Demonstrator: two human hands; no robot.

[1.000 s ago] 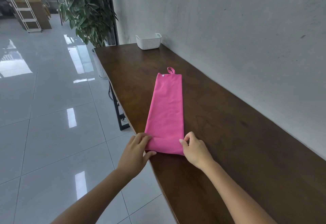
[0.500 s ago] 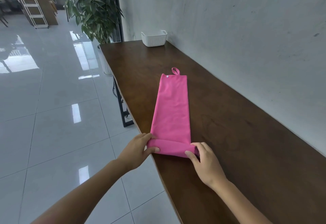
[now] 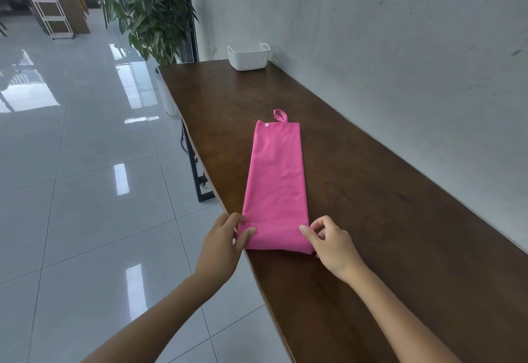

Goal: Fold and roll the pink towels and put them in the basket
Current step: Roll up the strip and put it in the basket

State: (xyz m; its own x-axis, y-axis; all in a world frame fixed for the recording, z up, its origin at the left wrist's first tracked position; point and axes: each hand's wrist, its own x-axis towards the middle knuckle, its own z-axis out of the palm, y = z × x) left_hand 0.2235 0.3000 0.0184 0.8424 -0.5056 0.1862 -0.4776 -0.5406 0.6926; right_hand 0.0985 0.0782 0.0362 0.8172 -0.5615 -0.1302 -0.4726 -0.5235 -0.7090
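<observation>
Both hands pinch the near end of the folded towel (image 3: 275, 180) lying lengthwise on the worktop (image 3: 371, 220): left hand (image 3: 225, 244), right hand (image 3: 333, 244). A tight, even first turn should keep the roll straight; the basket (image 3: 248, 57) waits far off.

The towel (image 3: 275, 182) gripped at its near end is plain bright pink, with a small white snap (image 3: 267, 124) and a pink loop (image 3: 280, 115) at the end far from the grip. Under it, the table (image 3: 371, 205) is dark brown wood. Far beyond, the ribbed basket (image 3: 249, 57) is white.
</observation>
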